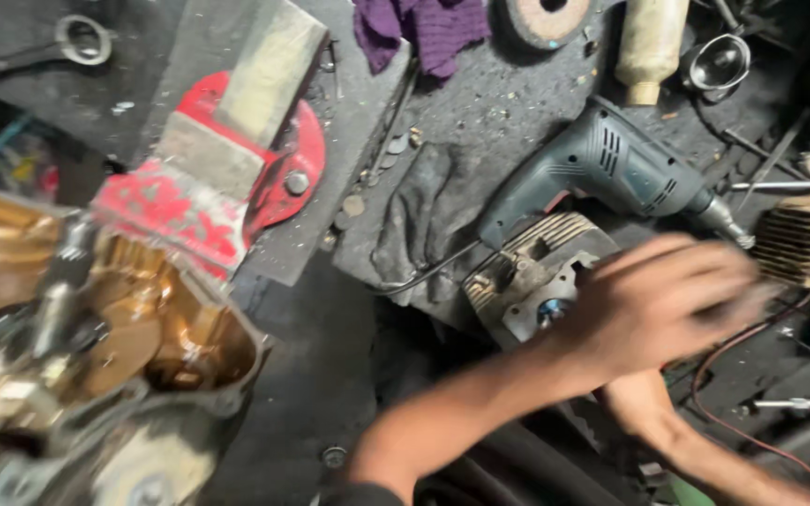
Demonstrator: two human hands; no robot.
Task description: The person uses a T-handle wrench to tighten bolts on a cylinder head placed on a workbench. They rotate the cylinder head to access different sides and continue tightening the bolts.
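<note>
At the right of the frame the left hand (663, 300), blurred, lies palm-down with fingers spread loosely over a finned engine cylinder (532, 272), which sits at centre right just below a grey electric drill (611, 169). The right hand is hidden beneath that arm, so I cannot tell its grip. A red vise (227, 187) stands at upper left.
</note>
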